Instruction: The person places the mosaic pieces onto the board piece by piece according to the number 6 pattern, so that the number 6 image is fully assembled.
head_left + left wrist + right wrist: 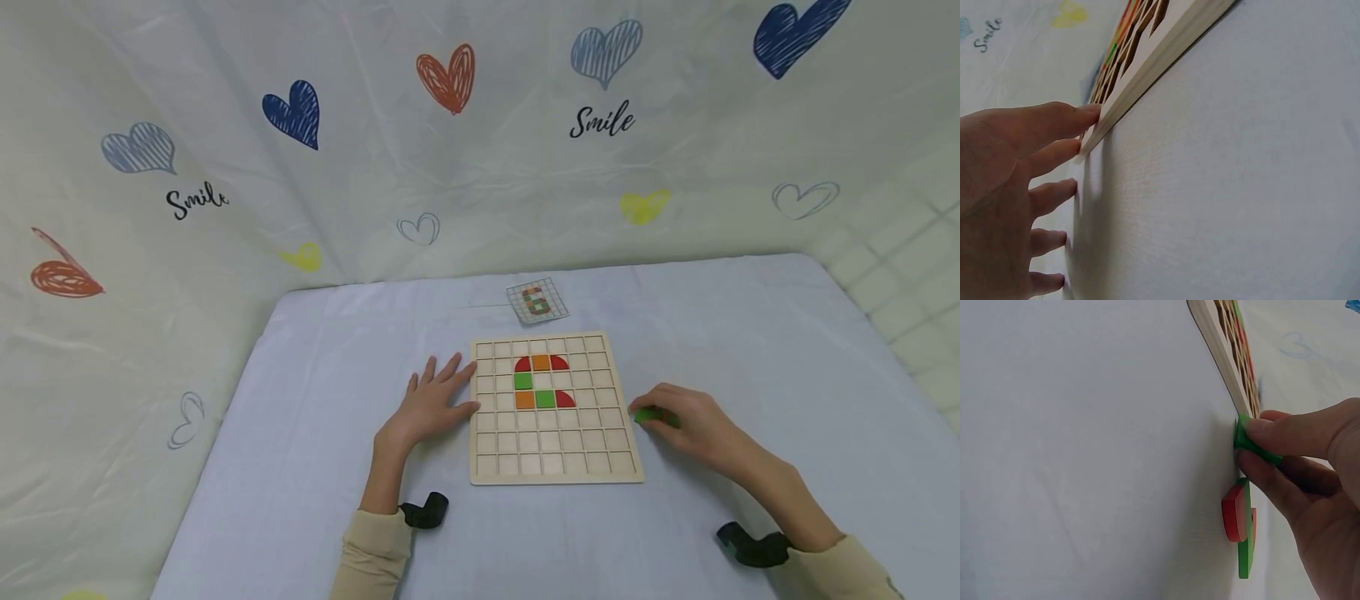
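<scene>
A wooden grid board (pixel 555 462) lies flat on the white cloth. Set in its cells are red rounded pieces (pixel 565 400), orange squares (pixel 541 362) and green squares (pixel 522 381). My left hand (pixel 427 408) has its fingers spread, the thumb and index fingertip touching the board's left edge. Just off the right edge, my right hand (pixel 701 425) pinches a green block (pixel 1242 431) between thumb and fingers; part of the block is covered by them. Beside that hand, the right wrist view shows a loose red block (pixel 1232 512) against another green block (pixel 1245 556).
Behind the board lies a small clear-looking card (pixel 537 301) printed with a grid and a coloured figure. A white curtain (pixel 510 167) with hearts hangs at the table's back edge. Black wrist devices (pixel 427 510) sit on both forearms.
</scene>
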The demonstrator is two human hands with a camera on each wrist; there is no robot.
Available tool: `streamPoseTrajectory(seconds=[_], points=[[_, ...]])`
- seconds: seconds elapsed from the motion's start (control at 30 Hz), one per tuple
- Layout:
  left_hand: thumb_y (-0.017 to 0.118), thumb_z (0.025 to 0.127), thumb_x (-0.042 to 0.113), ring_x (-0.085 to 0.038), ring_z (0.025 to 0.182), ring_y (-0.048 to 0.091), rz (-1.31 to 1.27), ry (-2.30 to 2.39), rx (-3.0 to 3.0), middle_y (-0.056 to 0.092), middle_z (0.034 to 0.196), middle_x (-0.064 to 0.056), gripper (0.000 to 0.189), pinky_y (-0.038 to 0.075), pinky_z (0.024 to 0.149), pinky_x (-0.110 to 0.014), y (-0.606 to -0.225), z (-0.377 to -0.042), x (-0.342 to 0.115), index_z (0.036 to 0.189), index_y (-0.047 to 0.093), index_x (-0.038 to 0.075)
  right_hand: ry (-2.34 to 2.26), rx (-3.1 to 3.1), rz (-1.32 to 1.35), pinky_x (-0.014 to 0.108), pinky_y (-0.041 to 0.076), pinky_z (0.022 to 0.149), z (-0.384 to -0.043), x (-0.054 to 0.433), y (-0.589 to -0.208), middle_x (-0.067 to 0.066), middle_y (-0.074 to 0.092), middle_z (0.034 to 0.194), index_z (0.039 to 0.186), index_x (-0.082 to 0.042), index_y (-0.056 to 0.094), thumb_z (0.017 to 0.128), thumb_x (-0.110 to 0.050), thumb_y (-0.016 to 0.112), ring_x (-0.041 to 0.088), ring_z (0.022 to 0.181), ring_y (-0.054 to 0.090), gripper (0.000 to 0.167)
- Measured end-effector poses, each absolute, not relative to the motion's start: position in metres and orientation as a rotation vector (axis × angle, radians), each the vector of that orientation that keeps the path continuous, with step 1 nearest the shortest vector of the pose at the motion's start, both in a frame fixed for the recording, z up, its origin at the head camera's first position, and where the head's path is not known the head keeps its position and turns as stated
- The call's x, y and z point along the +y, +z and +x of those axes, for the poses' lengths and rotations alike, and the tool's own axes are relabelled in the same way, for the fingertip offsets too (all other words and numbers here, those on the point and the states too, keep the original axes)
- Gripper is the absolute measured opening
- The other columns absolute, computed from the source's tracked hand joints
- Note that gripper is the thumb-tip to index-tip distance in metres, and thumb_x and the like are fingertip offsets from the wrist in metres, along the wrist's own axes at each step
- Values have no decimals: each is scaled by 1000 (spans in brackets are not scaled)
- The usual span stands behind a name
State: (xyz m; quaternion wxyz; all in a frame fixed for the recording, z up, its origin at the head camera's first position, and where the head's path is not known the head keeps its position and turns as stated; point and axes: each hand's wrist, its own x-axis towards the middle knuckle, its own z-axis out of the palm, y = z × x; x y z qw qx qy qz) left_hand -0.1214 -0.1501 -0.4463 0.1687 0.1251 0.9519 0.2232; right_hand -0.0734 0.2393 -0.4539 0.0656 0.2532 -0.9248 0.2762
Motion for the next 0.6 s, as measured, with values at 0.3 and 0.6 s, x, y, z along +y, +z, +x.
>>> streamPoseTrajectory(seconds=[0.3,0.6], points=[[64,100,42,-43,159,3,344,636,2704,21,172,-3,68,6,124,-67,-447,-121,-150,161,38,25,945,-2760,747,26,61,70,-73,243,-453,5,74,102,108,-2,75,68,16,85,20,84,73,45],[64,100,42,-43,159,3,349,638,2703,21,172,-3,68,6,124,-68,-448,-122,-149,161,38,25,1039,-2817,686,30,62,73,-74,237,-449,8,75,103,111,2,75,73,14,83,20,86,73,41]])
